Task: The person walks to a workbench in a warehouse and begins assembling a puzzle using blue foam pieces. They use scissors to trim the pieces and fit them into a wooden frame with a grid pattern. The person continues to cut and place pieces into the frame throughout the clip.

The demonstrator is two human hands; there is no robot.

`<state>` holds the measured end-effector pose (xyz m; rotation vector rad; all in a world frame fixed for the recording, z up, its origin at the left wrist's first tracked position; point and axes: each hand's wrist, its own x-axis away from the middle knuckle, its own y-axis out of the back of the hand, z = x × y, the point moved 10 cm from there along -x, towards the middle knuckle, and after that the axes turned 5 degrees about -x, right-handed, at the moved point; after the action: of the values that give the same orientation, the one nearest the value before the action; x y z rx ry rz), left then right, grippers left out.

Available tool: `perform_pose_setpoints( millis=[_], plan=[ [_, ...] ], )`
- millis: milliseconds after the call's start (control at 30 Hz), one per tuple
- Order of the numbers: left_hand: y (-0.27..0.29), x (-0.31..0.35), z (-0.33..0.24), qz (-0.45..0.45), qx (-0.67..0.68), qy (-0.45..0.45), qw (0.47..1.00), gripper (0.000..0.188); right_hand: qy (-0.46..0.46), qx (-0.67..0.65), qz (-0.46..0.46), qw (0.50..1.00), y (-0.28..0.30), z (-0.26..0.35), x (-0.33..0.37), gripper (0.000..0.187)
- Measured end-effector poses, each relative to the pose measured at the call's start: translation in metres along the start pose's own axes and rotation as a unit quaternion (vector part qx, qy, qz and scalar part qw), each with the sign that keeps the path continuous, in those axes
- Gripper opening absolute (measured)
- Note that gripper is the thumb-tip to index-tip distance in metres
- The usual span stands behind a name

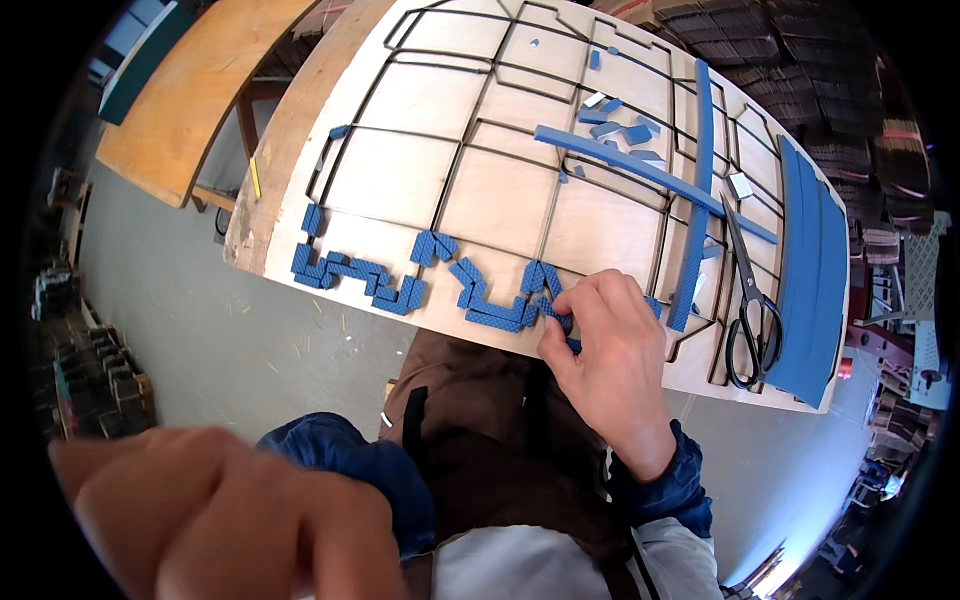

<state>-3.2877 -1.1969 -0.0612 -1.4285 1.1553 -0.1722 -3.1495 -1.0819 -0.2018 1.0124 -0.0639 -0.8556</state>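
A pale plywood cutting-die board (pixel 400 195) with thin dark blades lies before me. Blue foam pieces (pixel 492 318) line the blades along its near edge. On that edge my right hand (pixel 612 335) is closed, thumb and fingertips at a small blue foam piece (pixel 556 318); the hand partly hides it. My left hand (pixel 230 515) is raised close to the camera at the lower left, over no part of the board. Its fingers look curled, but it is blurred, and whatever it holds is hidden.
Black-handled scissors (pixel 750 330) lie at the board's right, beside wide blue foam sheets (pixel 808 280). Long blue foam strips (pixel 697 200) cross each other there. Loose foam scraps (pixel 620 128) are scattered farther back. An orange-brown table (pixel 190 100) stands at the far left.
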Motion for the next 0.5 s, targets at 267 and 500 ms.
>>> perform_pose_setpoints(
  millis=[267, 500],
  plan=[
    [0.122, 0.066, 0.059, -0.068, -0.497, 0.175, 0.847, 0.008, -0.127, -0.212, -0.08, 0.966, 0.033, -0.043, 0.016, 0.021],
    [0.136, 0.116, 0.124, -0.112, -0.4, 0.287, 0.863, 0.034, 0.003, -0.162, -0.091, 0.983, 0.039, -0.008, 0.037, 0.03]
  ],
)
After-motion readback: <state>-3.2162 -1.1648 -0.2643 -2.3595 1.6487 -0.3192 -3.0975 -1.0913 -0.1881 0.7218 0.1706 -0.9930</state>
